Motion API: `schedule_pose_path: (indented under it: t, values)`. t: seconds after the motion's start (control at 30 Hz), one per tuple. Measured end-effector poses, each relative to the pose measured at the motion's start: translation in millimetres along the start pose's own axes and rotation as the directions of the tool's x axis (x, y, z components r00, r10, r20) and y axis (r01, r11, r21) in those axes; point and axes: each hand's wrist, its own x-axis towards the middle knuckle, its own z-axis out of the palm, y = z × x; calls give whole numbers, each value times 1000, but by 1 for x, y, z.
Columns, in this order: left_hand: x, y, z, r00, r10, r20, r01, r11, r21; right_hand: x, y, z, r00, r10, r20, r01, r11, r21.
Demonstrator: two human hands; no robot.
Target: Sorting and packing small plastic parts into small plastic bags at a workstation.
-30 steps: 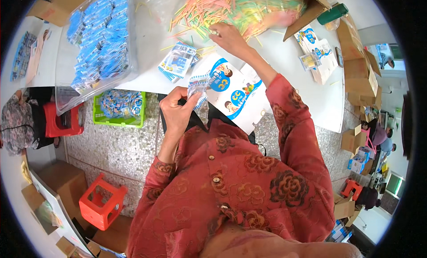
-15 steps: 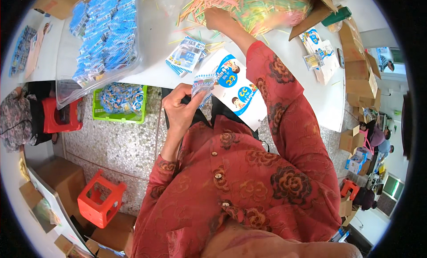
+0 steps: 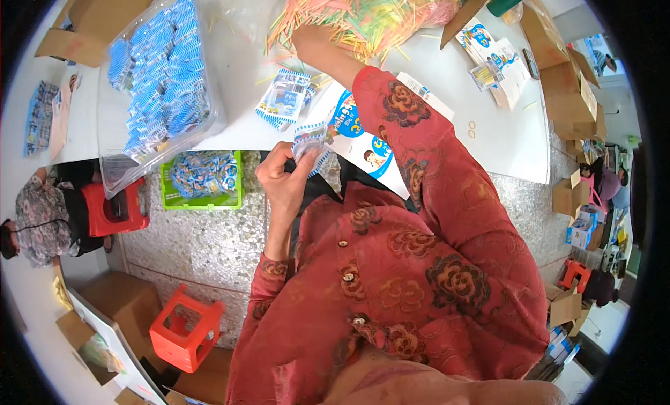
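At the table's near edge my left hand (image 3: 281, 181) pinches a small clear plastic packet (image 3: 311, 141) with blue-striped edges between thumb and fingers. My right hand (image 3: 315, 47) reaches to the near left edge of a heap of thin pink, green and yellow sticks (image 3: 380, 17). Its fingers are mostly hidden, so whether it grips any stick does not show. Under my right forearm lies a white printed card sheet (image 3: 373, 153) with blue ovals and cartoon figures. Several blue-striped packets (image 3: 283, 98) are stacked left of the sheet, close to the held one.
A clear plastic bin (image 3: 213, 101) full of blue packets stands on the white table (image 3: 499, 143) at left. Below it, a green crate (image 3: 202, 206) holds more packets. A red stool (image 3: 185, 328) stands on the floor. More printed cards (image 3: 499, 59) and cardboard boxes (image 3: 569, 98) are at right.
The whole view has shifted a little. My right hand stays by the near left edge of the stick heap, and my left hand still holds the packet near the stack.
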Motion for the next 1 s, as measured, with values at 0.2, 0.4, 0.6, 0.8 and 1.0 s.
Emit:
schedule_pose_path:
  t: [0.2, 0.4, 0.6, 0.8, 1.0]
  values:
    - [-4, -2, -1, 999, -32, 7, 32, 999, 3, -7, 12, -12, 1000, 7, -17, -5, 998, 67]
    - [-6, -4, 4, 999, -32, 26, 33, 999, -32, -27, 57, -17, 988, 6, -156, 54, 926, 375]
    - [-5, -2, 11, 997, -25, 69, 27, 999, -25, -65, 107, -22, 993, 65, -95, 16, 737, 676]
    - [-1, -4, 18, 995, -9, 98, 10, 1000, -13, -109, 117, -24, 990, 137, -29, -49, 535, 843]
    - [3, 4, 26, 994, 5, 110, -6, 1000, 7, -132, 106, -7, 1000, 14, 18, -23, 698, 715]
